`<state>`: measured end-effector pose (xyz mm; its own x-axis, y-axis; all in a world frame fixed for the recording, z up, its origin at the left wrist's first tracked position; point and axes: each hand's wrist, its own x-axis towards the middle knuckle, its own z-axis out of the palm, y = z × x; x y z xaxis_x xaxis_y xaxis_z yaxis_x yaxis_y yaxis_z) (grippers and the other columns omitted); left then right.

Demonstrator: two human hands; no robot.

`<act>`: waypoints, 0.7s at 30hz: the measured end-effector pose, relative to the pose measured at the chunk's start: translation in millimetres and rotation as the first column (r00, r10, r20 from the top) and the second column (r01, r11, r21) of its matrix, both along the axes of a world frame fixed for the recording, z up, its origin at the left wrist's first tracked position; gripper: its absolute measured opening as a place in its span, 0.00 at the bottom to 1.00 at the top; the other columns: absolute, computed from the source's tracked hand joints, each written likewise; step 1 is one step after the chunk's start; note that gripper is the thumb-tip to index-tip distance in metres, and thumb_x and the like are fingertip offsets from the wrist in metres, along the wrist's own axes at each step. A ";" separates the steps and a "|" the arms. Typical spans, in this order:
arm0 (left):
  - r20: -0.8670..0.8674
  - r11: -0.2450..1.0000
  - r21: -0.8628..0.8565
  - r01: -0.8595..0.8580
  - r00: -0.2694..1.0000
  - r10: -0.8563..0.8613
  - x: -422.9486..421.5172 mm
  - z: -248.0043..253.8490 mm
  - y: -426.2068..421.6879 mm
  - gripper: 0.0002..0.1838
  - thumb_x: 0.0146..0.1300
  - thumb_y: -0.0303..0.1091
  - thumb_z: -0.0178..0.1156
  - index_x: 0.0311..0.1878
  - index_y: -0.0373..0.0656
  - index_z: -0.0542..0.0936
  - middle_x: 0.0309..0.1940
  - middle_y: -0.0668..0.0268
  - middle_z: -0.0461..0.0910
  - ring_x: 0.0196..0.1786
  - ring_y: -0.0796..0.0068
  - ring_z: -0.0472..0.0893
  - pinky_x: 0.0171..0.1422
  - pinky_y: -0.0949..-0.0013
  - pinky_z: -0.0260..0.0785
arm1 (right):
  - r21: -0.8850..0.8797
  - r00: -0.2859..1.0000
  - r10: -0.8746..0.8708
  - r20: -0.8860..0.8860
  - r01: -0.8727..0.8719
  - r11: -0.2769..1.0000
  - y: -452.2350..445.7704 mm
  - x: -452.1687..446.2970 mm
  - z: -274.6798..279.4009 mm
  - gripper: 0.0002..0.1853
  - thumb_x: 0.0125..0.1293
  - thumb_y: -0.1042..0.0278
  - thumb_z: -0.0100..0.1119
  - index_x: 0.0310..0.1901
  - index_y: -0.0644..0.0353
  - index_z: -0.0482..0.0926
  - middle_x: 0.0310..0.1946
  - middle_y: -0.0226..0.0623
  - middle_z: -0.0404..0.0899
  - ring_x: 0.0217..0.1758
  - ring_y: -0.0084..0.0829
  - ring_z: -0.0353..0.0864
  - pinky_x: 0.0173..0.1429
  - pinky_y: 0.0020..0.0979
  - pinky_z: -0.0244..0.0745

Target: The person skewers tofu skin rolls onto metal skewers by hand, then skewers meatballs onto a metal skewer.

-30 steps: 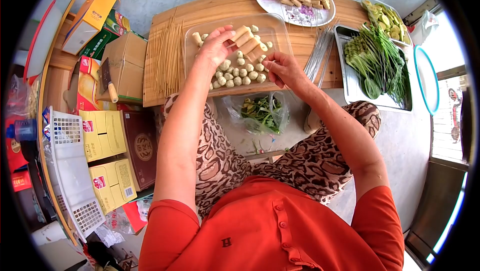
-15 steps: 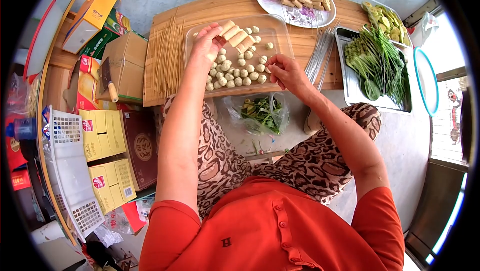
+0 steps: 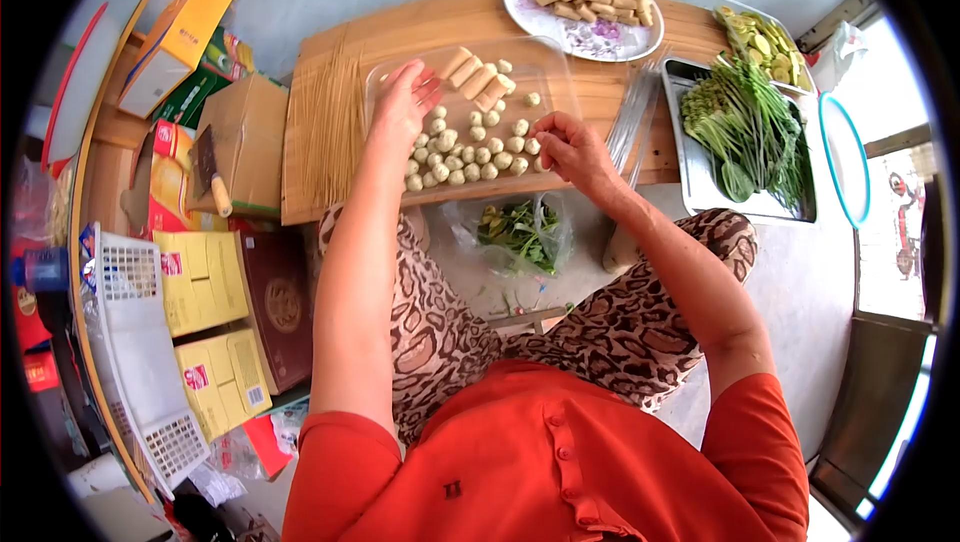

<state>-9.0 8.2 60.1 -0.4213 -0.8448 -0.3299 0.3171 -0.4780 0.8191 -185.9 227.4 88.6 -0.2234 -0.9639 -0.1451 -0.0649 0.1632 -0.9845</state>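
Observation:
Several tan rolls (image 3: 476,80) lie side by side in the clear plastic tray (image 3: 552,67), near its far side. Just left of them is my left hand (image 3: 408,97), its fingers apart and nothing in them. Many pale green speckled balls (image 3: 456,163) fill the near part of the tray. My right hand (image 3: 568,147) is over the tray's right edge, thumb and fingers pinched together; anything between them is too small to make out. Thin wooden skewers (image 3: 325,122) lie left of the tray, and metal skewers (image 3: 634,112) to its right.
More tan rolls sit on an oval plate (image 3: 520,14) at the back. On the right are a metal tray (image 3: 700,187) of leafy greens and a container of green slices (image 3: 770,50). Below the table's edge is a plastic bag of greens (image 3: 522,232). Boxes (image 3: 240,137) stand left.
The tan rolls, earlier held up in my left hand, now rest in the tray. My left hand has opened and drawn slightly left of them. My right hand stays pinched near the right edge.

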 end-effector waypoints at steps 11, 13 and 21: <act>0.164 0.987 -0.159 0.031 0.986 -0.004 -0.3 29.7 19.3 0.14 0.64 0.35 0.57 0.52 0.45 0.73 0.43 0.64 0.77 0.44 0.72 0.77 0.48 0.67 0.71 | 0.032 0.976 -0.170 0.138 0.168 0.985 -12.9 -42.2 12.5 0.07 0.69 0.70 0.50 0.39 0.62 0.76 0.17 0.28 0.72 0.14 0.15 0.63 0.19 0.18 0.58; 0.168 0.986 -0.160 0.044 0.986 -0.017 -1.7 33.4 19.9 0.14 0.64 0.35 0.56 0.52 0.44 0.73 0.43 0.64 0.77 0.44 0.73 0.77 0.48 0.67 0.71 | 0.031 0.969 -0.218 0.116 0.216 0.976 -21.9 -61.3 16.2 0.07 0.68 0.69 0.51 0.38 0.63 0.76 0.17 0.28 0.73 0.14 0.15 0.64 0.17 0.18 0.58; 0.160 0.957 -0.250 0.145 0.981 -0.106 -4.5 50.8 28.4 0.14 0.65 0.35 0.56 0.51 0.42 0.74 0.43 0.64 0.78 0.43 0.75 0.78 0.48 0.70 0.70 | 0.030 0.888 -0.443 0.122 0.443 0.896 -96.5 -140.2 2.0 0.04 0.63 0.72 0.54 0.33 0.63 0.75 0.17 0.35 0.75 0.12 0.20 0.65 0.15 0.23 0.56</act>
